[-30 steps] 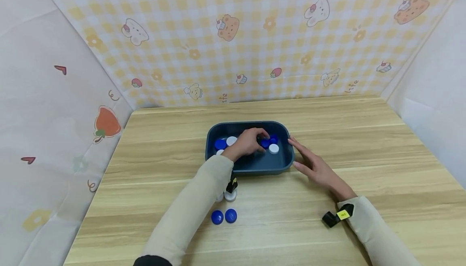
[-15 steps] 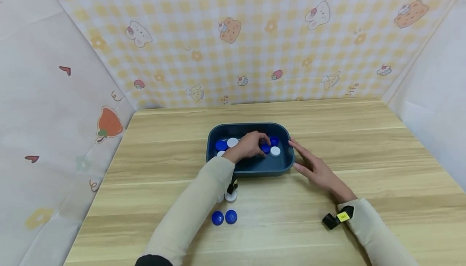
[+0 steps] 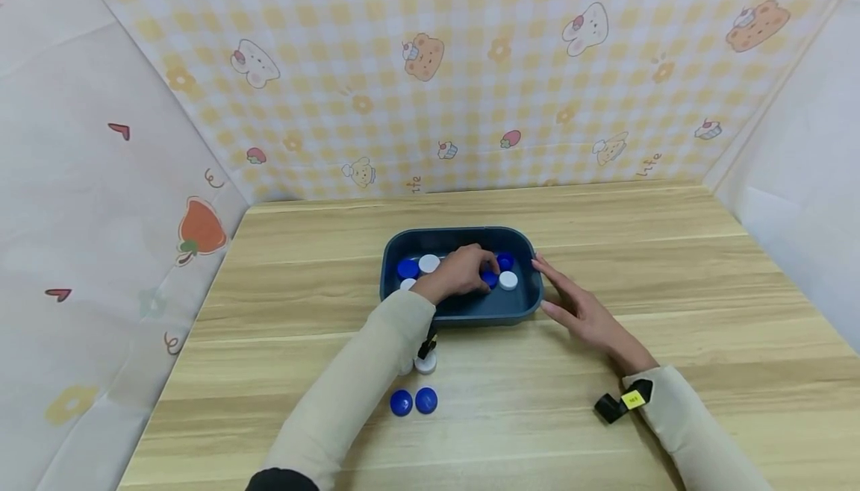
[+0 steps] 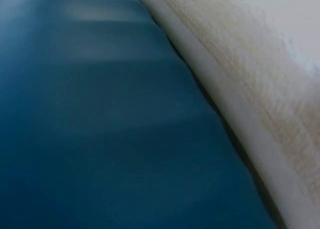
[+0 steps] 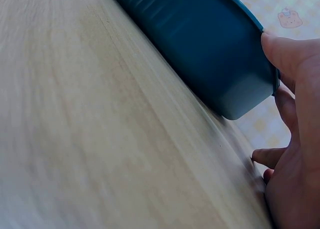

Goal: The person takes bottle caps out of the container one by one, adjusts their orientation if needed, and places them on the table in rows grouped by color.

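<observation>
In the head view my left hand (image 3: 460, 271) reaches into a dark blue tray (image 3: 480, 318), thumb and fingers curled at a blue bottle cap (image 3: 490, 279) and pinching it. Close to that cap lie another blue cap (image 3: 505, 261) and a white cap (image 3: 508, 280). My right hand (image 3: 587, 316) touches the tray's right end with extended fingers and thumb; in the right wrist view the thumb (image 5: 280, 51) rests at the tray's rim. The left wrist view shows only the tray's side and the sleeve.
At the tray's left end are a blue cap (image 3: 407, 269) and a white cap (image 3: 428, 263). Two blue caps (image 3: 426, 400) lie on the wooden table (image 3: 537, 416) in front, with a white cap (image 3: 426, 362) behind them, near the left sleeve. A patterned cloth (image 3: 497, 88) hangs behind.
The left hand's thumb and fingers have drawn closer together at the blue bottle cap. The right hand stays at the tray's end. The head view has tilted slightly.
</observation>
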Motion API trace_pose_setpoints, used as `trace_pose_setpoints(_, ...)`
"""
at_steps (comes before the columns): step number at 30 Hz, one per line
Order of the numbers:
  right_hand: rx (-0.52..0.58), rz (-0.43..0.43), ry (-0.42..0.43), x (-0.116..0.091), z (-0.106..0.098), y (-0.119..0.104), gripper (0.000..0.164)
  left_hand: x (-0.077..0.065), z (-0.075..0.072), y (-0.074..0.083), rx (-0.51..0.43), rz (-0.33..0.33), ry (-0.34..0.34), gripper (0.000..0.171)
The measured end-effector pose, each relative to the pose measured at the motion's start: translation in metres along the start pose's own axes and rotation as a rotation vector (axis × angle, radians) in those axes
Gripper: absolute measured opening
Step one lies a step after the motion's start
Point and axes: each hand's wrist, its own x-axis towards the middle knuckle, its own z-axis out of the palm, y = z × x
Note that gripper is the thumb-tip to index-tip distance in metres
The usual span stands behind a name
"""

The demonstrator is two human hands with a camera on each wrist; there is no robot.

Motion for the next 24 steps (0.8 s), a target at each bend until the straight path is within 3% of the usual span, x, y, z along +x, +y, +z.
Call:
trace_pose_setpoints(8, 0.001, -0.012, 0.001, 0.0, 0.001, 0.001, 0.061, -0.003, -0.002, 0.002, 0.009, 0.0, -0.008, 0.024)
trace_pose_setpoints(16, -0.001, -0.011, -0.007, 0.0, 0.002, 0.001, 0.061, -0.006, -0.005, -0.009, -0.055, 0.024, 0.054, 0.024)
trace_pose_setpoints(24, 0.008, -0.027, 0.008, 0.0, 0.001, 0.003, 0.062, -0.022, -0.017, -0.014, -0.045, 0.078, 0.1, 0.027)
